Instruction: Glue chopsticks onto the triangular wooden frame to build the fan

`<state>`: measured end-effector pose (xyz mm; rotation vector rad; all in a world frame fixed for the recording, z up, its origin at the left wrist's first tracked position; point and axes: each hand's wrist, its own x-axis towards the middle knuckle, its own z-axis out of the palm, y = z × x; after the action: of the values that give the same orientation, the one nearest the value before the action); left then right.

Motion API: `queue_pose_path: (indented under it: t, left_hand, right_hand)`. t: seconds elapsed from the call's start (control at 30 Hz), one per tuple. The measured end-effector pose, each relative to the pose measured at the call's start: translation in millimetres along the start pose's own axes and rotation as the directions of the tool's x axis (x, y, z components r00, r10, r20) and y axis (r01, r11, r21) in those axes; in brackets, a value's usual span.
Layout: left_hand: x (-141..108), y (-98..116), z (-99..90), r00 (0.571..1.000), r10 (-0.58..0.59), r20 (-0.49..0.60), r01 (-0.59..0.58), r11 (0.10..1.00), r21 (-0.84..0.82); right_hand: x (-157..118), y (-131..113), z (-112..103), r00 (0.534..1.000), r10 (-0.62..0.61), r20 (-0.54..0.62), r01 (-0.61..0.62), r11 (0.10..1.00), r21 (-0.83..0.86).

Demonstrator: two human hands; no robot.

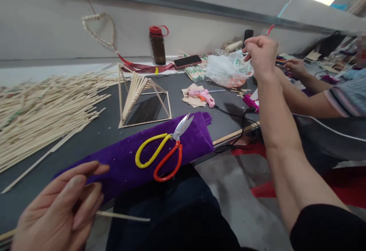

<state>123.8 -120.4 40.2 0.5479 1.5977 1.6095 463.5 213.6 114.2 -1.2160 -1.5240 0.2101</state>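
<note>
My left hand (64, 207) is at the lower left with its fingers curled. A thin wooden stick (122, 216) juts out from under those fingers, over my dark trouser leg. My right hand (261, 52) is raised at the upper right above a white plastic bag (227, 69). Its fingers are pinched together, and I cannot make out anything between them. Scissors (177, 132) with one yellow and one red handle lie partly open on a folded purple cloth (114, 152) at the table edge. Behind them stands a triangular frame of glued sticks (145, 123).
Many loose sticks (51, 110) cover the table's left. A pink glue gun (201, 95) rests on wood scraps, its black cord (231, 113) trailing right. A bottle (157, 49) and a phone (188, 61) are at the back. Another person's arm (311, 90) is at right.
</note>
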Motion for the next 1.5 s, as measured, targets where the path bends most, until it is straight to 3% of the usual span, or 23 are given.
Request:
queue_pose_path:
  t: [0.03, 0.1, 0.17, 0.2, 0.27, 0.3, 0.37, 0.5, 0.67, 0.77, 0.83, 0.93, 1.0, 1.03, 1.17, 1.23, 1.33, 1.37, 1.4, 1.5]
  left_hand:
    - [-2.3, -0.8, 0.3, 1.000, 0.006, -0.008, -0.006, 0.999, -0.040]
    - [-6.6, -6.2, -1.3, 0.999, -0.005, 0.041, 0.010, 0.993, -0.121]
    - [-10.7, -16.6, -4.6, 0.985, -0.049, 0.163, 0.076, 0.984, -0.163]
    - [-12.9, -23.0, -6.2, 0.968, -0.085, 0.235, 0.127, 0.978, -0.168]
    - [-18.5, -36.7, -7.9, 0.933, -0.149, 0.327, 0.212, 0.963, -0.168]
    - [-21.8, -43.2, -7.9, 0.918, -0.168, 0.359, 0.243, 0.954, -0.175]
    - [-28.9, -54.8, -6.2, 0.895, -0.190, 0.403, 0.289, 0.936, -0.200]
    - [-40.0, -73.5, -2.8, 0.851, -0.223, 0.476, 0.355, 0.911, -0.208]
    - [-45.5, -92.2, -4.7, 0.816, -0.243, 0.525, 0.404, 0.889, -0.217]
    - [-46.1, -93.0, -3.9, 0.794, -0.236, 0.561, 0.396, 0.900, -0.182]
    - [-44.7, -87.1, -0.8, 0.776, -0.204, 0.597, 0.358, 0.922, -0.150]
    - [-40.2, -72.9, 7.8, 0.717, -0.170, 0.677, 0.295, 0.953, -0.073]
    - [-36.1, -62.8, 15.1, 0.676, -0.160, 0.719, 0.257, 0.966, -0.027]
    - [-33.8, -58.0, 18.6, 0.665, -0.150, 0.732, 0.237, 0.971, -0.016]
    - [-22.0, -40.4, 28.3, 0.641, -0.092, 0.762, 0.172, 0.985, -0.026]
    - [-13.8, -31.8, 28.0, 0.637, -0.058, 0.768, 0.145, 0.988, -0.045]
    - [2.3, -19.0, 19.7, 0.669, -0.004, 0.743, 0.077, 0.995, -0.065]
    - [8.9, -15.0, 15.1, 0.686, 0.008, 0.728, 0.055, 0.996, -0.063]
    - [16.3, -11.1, 9.9, 0.701, 0.013, 0.713, 0.037, 0.998, -0.055]
    - [44.4, 0.0, -6.2, 0.741, 0.011, 0.672, -0.018, 1.000, 0.003]
  right_hand:
    - [-30.7, -16.0, 0.1, 0.991, -0.073, 0.114, 0.069, 0.997, 0.038]
    - [-100.4, -46.6, -1.3, 0.951, -0.218, 0.220, 0.195, 0.973, 0.121]
    - [-168.7, -70.0, -3.4, 0.833, -0.326, 0.446, 0.257, 0.944, 0.209]
    - [-198.4, -77.9, -3.0, 0.744, -0.388, 0.544, 0.291, 0.921, 0.259]
    - [-244.6, -86.6, 3.7, 0.593, -0.472, 0.652, 0.318, 0.882, 0.348]
    - [-261.0, -88.3, 10.3, 0.548, -0.497, 0.673, 0.345, 0.867, 0.359]
    - [-282.0, -89.5, 27.3, 0.534, -0.519, 0.668, 0.438, 0.845, 0.306]
    - [-296.2, -95.0, 57.0, 0.557, -0.489, 0.672, 0.587, 0.804, 0.098]
    - [-296.8, -102.0, 62.1, 0.494, -0.454, 0.742, 0.600, 0.795, 0.087]
    - [-290.7, -109.1, 57.4, 0.542, -0.455, 0.706, 0.456, 0.865, 0.208]
    - [-283.8, -119.5, 55.2, 0.548, -0.430, 0.717, 0.223, 0.902, 0.370]
    - [-271.3, -140.2, 54.5, 0.431, -0.352, 0.831, -0.235, 0.845, 0.480]
    - [-263.5, -152.1, 55.1, 0.366, -0.324, 0.872, -0.412, 0.784, 0.464]
    - [-259.9, -156.6, 55.3, 0.358, -0.319, 0.878, -0.447, 0.767, 0.461]
    - [-242.2, -166.9, 54.4, 0.398, -0.330, 0.856, -0.416, 0.767, 0.489]
    - [-225.1, -171.3, 54.2, 0.497, -0.337, 0.800, -0.362, 0.757, 0.544]
    - [-182.6, -179.8, 59.7, 0.739, -0.341, 0.581, -0.217, 0.696, 0.684]
    - [-164.7, -182.6, 64.0, 0.798, -0.353, 0.488, -0.157, 0.661, 0.734]
    - [-146.0, -185.0, 69.7, 0.837, -0.367, 0.406, -0.101, 0.625, 0.774]
    - [-92.1, -187.4, 94.0, 0.876, -0.370, 0.308, -0.044, 0.575, 0.817]
